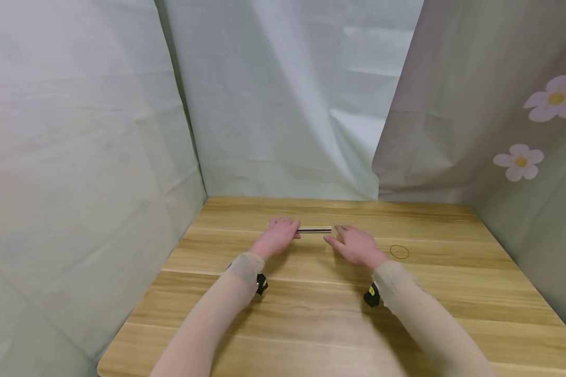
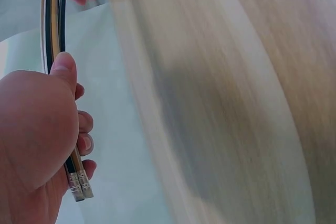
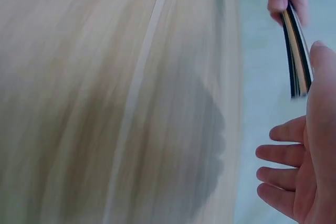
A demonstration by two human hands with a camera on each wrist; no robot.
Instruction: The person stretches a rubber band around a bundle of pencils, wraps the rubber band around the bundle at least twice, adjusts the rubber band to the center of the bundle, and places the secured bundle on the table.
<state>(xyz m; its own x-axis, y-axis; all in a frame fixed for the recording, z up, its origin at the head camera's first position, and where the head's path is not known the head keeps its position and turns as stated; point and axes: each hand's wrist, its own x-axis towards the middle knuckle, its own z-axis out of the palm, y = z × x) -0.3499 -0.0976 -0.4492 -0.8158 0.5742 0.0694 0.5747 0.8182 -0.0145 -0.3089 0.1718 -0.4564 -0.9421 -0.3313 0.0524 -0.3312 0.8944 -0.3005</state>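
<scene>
A bundle of pencils (image 1: pixel 314 230), some dark and some yellow, lies crosswise in my left hand (image 1: pixel 279 235). In the left wrist view the thumb (image 2: pixel 64 66) presses along the pencils (image 2: pixel 54 30) while the fingers curl round them from the far side. Metal ferrules and eraser ends (image 2: pixel 79 184) stick out below that hand. My right hand (image 1: pixel 356 245) is just off the bundle's free end, fingers spread and thumb apart. In the right wrist view the palm of this right hand (image 3: pixel 310 166) holds nothing, with the pencils' flat ends (image 3: pixel 299 90) close by.
A thin rubber band (image 1: pixel 399 252) lies on the wooden table (image 1: pixel 320 314), right of my right hand. Pale cloth hangs (image 1: pixel 283 131) behind and at both sides of the table. A black wrist camera (image 1: pixel 371 296) sits under the right wrist.
</scene>
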